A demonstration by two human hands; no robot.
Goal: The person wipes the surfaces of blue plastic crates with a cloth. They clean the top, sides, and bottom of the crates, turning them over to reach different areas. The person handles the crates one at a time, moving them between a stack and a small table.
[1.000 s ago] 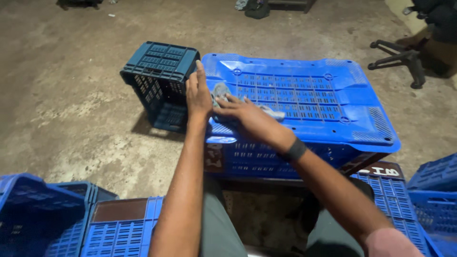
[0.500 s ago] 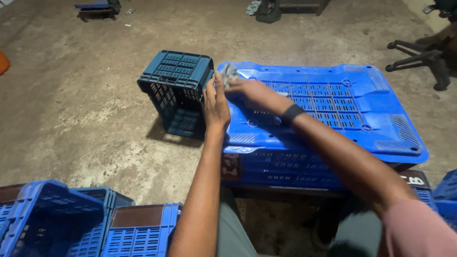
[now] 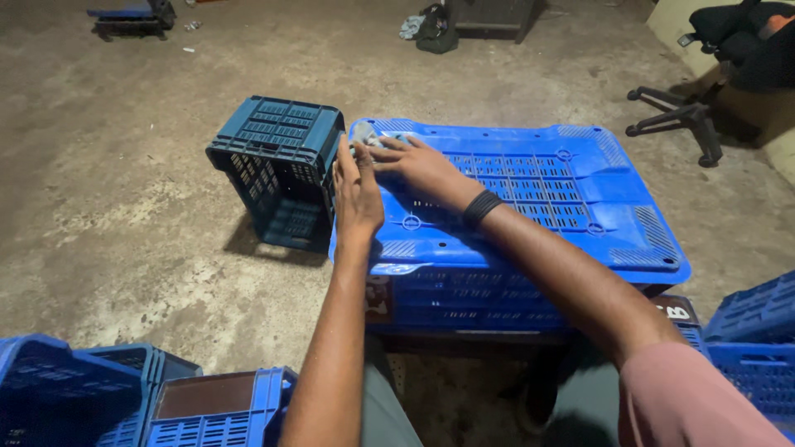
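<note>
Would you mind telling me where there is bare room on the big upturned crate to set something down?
The upturned crate is bare right of the right hand, out to its far-right corner. Its left end is crowded: the left hand grips that edge, a grey cloth lies there, and the small crate stands alongside.

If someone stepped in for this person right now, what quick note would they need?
Left hand: flat on the near left edge of the upturned big crate, steadying it.
Right hand: pressing a grey cloth onto the crate's far left corner.
Small crate: on its side on the floor, against the big crate's left edge.
Done: cannot tell how much of the crate has been wiped.
Left: cannot tell; the cloth sits at one corner only.
</note>
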